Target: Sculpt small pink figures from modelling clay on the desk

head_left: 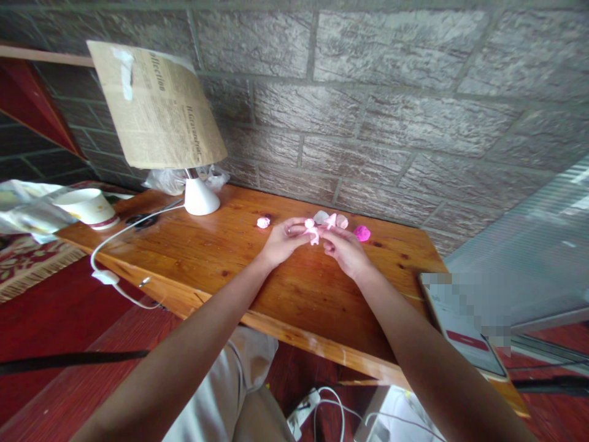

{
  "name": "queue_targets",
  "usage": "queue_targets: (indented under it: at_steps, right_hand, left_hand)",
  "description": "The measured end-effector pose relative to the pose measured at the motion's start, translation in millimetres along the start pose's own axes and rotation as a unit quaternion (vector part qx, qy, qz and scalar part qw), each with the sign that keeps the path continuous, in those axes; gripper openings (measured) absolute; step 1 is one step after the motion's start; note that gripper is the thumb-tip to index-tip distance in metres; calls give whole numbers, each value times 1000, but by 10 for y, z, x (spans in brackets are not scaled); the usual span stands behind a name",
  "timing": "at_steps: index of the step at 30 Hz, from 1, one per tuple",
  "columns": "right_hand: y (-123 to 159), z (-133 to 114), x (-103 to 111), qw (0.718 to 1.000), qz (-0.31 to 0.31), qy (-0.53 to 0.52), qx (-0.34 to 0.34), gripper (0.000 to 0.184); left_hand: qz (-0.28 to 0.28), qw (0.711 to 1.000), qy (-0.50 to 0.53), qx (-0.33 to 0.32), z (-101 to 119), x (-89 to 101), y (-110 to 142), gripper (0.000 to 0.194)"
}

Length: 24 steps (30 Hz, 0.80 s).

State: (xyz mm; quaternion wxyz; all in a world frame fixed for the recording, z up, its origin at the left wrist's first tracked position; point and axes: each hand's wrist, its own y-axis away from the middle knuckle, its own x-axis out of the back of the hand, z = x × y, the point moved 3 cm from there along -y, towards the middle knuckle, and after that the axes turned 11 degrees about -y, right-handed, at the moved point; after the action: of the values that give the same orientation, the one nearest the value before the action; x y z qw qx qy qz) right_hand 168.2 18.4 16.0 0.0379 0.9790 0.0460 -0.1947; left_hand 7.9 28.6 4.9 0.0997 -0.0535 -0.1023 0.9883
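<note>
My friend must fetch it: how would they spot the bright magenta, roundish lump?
Find the brown wooden desk by the grey brick wall. Just beyond the right hand sits the magenta lump, far deeper in colour than the pale pink pieces nearby.

A wooden desk (202,252) bears a lamp (159,116), paper cup (89,207), pink lumps (362,233) and tablet (460,337).

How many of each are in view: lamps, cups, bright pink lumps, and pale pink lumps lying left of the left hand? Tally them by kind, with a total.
Lamp: 1
Cup: 1
Bright pink lump: 1
Pale pink lump: 1
Total: 4
</note>
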Motion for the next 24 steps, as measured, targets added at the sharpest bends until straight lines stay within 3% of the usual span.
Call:
queue_targets:
  at_steps: [24]
  right_hand:
    - [-5,59,-46,993,-2,-109,-45,38]
  left_hand:
    - [5,1000,7,-3,-20,0,-11,60]
